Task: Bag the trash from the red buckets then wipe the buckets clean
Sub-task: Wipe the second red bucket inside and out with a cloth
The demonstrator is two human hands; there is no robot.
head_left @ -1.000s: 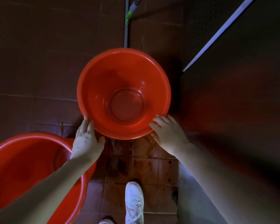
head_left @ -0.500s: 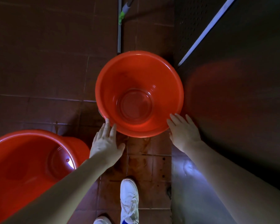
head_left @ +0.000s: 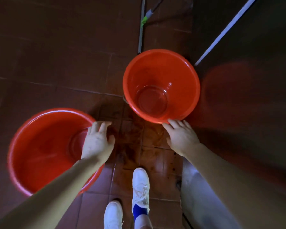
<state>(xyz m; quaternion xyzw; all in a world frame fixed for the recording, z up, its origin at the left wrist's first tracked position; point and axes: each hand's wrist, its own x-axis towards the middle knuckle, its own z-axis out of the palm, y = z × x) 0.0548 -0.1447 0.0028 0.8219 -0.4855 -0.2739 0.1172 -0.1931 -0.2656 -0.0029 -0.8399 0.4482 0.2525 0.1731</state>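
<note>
Two empty red buckets stand upright on the brown tiled floor. The smaller red bucket [head_left: 157, 76] is ahead of me at centre right, close to a dark wall. My right hand [head_left: 181, 135] lies just below its near rim, fingers straight, fingertips at the rim's edge. The larger red bucket [head_left: 40, 146] sits at lower left. My left hand [head_left: 97, 142] hovers over its right rim with fingers spread and holds nothing. No trash shows inside either bucket.
A mop or squeegee handle with a green joint [head_left: 144, 20] lies on the floor beyond the smaller bucket. A dark wall or cabinet [head_left: 246, 96] with a pale strip fills the right side. My white shoes [head_left: 139, 184] stand on stained tiles below.
The smaller bucket now stands farther right beside the wall. My left hand has left it and moved back over the larger bucket's rim; my right hand stays at the smaller one's near rim.
</note>
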